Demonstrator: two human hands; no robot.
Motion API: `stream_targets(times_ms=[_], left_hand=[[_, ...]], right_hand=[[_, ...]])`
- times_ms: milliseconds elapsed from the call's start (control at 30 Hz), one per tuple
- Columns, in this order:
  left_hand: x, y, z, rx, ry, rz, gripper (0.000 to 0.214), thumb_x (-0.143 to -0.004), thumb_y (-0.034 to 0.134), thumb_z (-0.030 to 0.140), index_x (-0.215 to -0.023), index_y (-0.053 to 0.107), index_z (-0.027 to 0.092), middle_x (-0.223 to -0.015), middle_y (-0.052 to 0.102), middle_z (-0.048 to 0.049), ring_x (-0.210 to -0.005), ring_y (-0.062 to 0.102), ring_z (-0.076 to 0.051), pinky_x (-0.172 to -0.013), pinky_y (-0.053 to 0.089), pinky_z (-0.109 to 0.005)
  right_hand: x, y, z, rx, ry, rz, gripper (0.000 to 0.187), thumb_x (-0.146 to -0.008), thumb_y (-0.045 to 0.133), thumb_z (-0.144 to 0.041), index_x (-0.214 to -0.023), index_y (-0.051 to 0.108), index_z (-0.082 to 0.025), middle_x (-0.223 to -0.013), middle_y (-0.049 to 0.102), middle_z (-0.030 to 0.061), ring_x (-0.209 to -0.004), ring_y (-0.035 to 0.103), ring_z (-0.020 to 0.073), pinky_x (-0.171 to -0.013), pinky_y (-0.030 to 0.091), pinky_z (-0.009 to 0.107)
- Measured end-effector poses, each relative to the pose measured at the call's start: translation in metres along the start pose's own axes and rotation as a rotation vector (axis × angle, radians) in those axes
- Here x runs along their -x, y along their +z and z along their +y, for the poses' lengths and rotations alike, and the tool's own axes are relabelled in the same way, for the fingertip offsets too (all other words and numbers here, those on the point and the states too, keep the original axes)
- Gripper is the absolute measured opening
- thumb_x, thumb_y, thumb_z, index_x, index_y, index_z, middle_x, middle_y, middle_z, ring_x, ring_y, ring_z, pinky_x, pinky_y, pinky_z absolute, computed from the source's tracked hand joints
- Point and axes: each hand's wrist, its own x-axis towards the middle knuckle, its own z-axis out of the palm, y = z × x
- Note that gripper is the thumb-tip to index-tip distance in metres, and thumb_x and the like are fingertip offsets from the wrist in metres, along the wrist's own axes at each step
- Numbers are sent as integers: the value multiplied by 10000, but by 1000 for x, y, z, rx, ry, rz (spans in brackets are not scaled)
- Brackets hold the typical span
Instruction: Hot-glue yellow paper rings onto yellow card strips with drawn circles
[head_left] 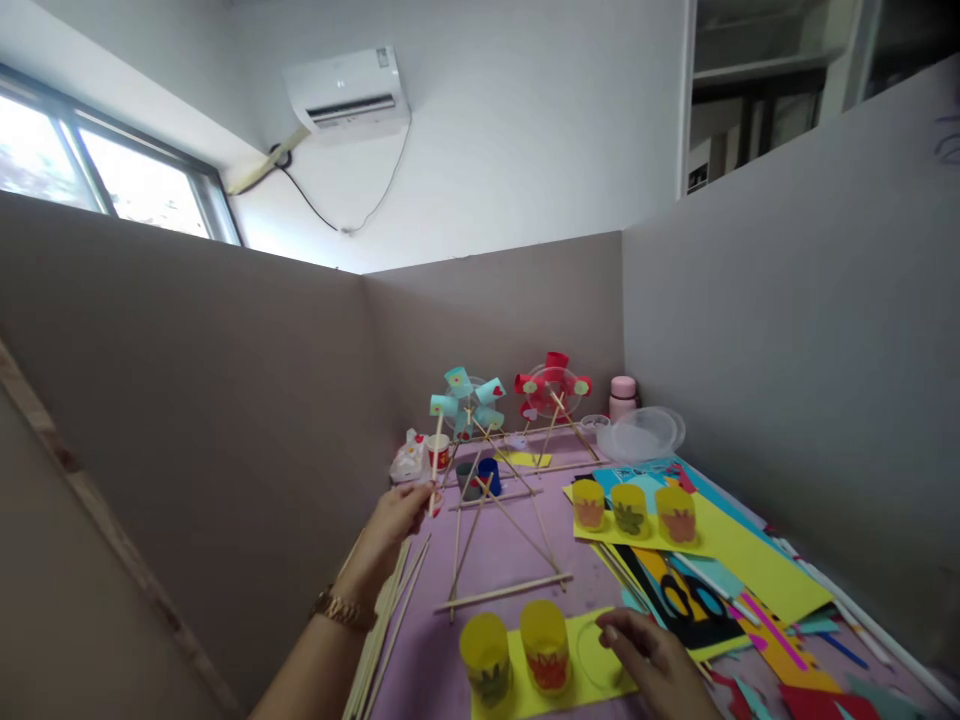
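My left hand is closed round a thin wooden stick, held nearly upright above the left side of the table. My right hand has its fingers together at the edge of a clear round piece, whose kind I cannot make out. That piece is over the right end of a yellow card strip. On the same strip stand two yellow cups, one with a green cut-out and one with a red cut-out. Behind them is a wooden stick frame of crossed legs and a base bar.
Loose sticks lie left. Several yellow cups stand on yellow card at right, near black scissors and coloured paper. Farther back are a blue wheel, a red wheel, clear lids and a pink bottle.
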Motion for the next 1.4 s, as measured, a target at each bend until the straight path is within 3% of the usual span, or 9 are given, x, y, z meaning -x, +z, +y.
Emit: stream_targets(times_ms=[100, 233, 600, 867, 1100, 1400], left_hand=[[-11, 16, 31, 68, 44, -65, 287, -889, 503, 403, -991, 587, 149, -899, 632, -24, -714, 610, -129, -634, 521, -309], [-20, 36, 48, 83, 37, -129, 264, -882, 526, 371, -1014, 583, 149, -930, 630, -29, -733, 613, -134, -637, 526, -311], [-22, 46, 33, 18, 10, -124, 283, -881, 522, 392, -1015, 583, 151, -935, 631, -32, -744, 614, -138, -653, 525, -322], [-12, 34, 15, 68, 42, -96, 303, -891, 485, 431, -904, 588, 147, -782, 604, 7, -608, 565, -102, -560, 486, -268], [7, 39, 14, 150, 11, -217, 359, -901, 447, 466, -782, 567, 150, -611, 516, 59, -447, 440, -58, -440, 393, -212], [12, 53, 23, 273, -44, -312, 404, -896, 420, 512, -781, 563, 152, -593, 505, 62, -424, 416, -54, -420, 369, -208]], right_hand=[[1, -3, -1, 6, 4, 6, 338, -759, 562, -465, -843, 713, -175, -808, 736, 75, -820, 661, 260, -732, 498, 302], [2, -10, -1, -2, 2, 14, 356, -767, 550, -473, -860, 703, -165, -808, 734, 80, -812, 663, 251, -728, 501, 286], [2, -7, -7, -49, -21, -1, 331, -772, 561, -464, -839, 688, -167, -768, 727, 72, -775, 662, 237, -707, 503, 273], [3, -9, -8, -50, -4, 12, 330, -763, 567, -465, -829, 688, -165, -753, 729, 74, -769, 665, 237, -704, 501, 272], [3, -6, -4, -33, 12, -21, 326, -781, 551, -458, -848, 685, -169, -762, 713, 63, -781, 655, 230, -720, 497, 274], [1, -7, 0, -104, -10, -40, 341, -760, 579, -473, -839, 690, -160, -715, 712, 66, -720, 650, 219, -652, 485, 260]])
